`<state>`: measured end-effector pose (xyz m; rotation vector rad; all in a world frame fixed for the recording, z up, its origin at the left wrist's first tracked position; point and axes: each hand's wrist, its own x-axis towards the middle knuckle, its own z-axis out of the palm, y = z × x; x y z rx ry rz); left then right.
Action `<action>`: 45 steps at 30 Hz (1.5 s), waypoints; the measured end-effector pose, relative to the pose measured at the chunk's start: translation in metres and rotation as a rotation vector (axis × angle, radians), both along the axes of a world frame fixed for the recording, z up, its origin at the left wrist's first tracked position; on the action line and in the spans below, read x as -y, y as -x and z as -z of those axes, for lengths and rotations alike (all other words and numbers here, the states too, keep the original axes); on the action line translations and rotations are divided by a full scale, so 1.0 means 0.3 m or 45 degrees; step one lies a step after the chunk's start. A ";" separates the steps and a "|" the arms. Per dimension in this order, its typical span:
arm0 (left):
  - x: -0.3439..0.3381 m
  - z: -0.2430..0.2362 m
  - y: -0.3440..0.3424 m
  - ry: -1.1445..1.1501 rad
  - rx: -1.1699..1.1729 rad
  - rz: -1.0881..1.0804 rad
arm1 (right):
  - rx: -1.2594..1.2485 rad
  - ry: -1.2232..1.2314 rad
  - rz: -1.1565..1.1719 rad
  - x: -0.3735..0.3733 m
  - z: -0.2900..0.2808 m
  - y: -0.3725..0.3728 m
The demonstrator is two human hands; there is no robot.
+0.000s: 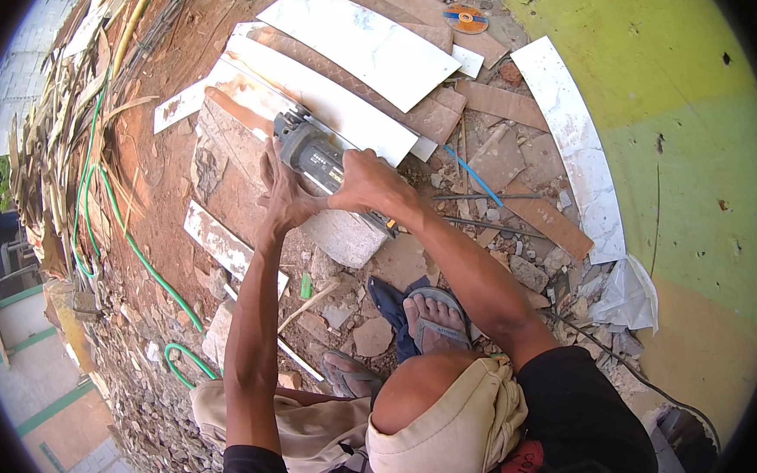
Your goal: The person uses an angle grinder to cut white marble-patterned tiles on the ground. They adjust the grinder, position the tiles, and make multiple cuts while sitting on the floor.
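A dark grey angle grinder [318,159] lies at a slant over a white tile strip [345,106], its head at a brownish, dust-stained groove in the tile. My left hand [284,187] is closed on the grinder near its head. Further back along the tool, my right hand [363,180] grips the body. Beneath the tile and grinder is a pale stone block [344,237]. Another white tile [356,40] lies behind on brown tile pieces [429,118].
An orange disc [466,19] lies at the back. A long white strip [566,144] runs beside a yellow-green wall [664,98] at right. A green hose [151,270] and a wood pile [40,164] are at left, rubble [528,272] around my sandaled feet [434,318].
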<state>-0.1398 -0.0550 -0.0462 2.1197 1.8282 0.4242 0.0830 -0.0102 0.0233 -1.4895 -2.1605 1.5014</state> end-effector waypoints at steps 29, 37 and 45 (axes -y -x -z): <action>-0.009 0.027 0.021 0.080 -0.148 -0.036 | -0.002 0.013 0.054 0.058 0.012 -0.053; -0.008 0.013 0.005 0.115 -0.126 -0.093 | -0.015 0.021 0.039 0.057 0.036 -0.059; -0.002 -0.014 -0.010 0.109 -0.022 -0.117 | 0.004 0.082 0.006 0.066 0.002 -0.086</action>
